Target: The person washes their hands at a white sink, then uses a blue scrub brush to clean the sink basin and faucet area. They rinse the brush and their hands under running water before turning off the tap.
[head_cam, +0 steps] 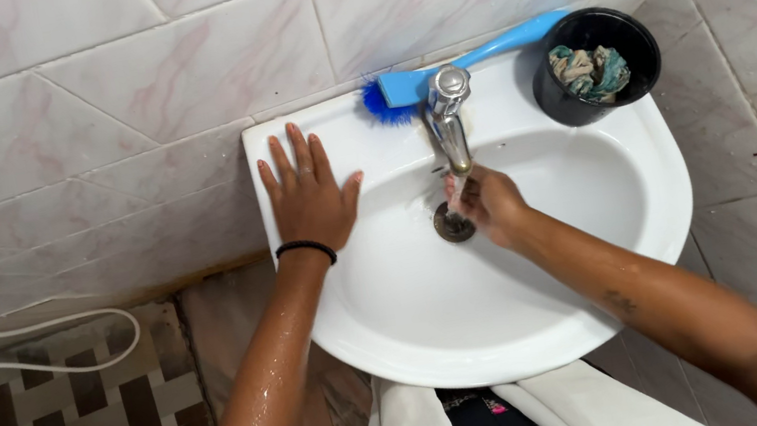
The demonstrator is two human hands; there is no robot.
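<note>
My left hand (307,194) lies flat, fingers spread, on the left rim of a white wash basin (605,238); a black band circles that wrist. My right hand (488,204) is inside the bowl, directly under the spout of the chrome tap (450,120), fingers curled around something small and pale that I cannot make out. The drain (449,225) sits just left of this hand. Both forearms look wet.
A blue brush (466,62) lies along the basin's back ledge. A black cup (593,65) holding a crumpled cloth stands at the back right corner. Marbled wall tiles surround the basin. A white hose (55,345) and patterned floor are at lower left.
</note>
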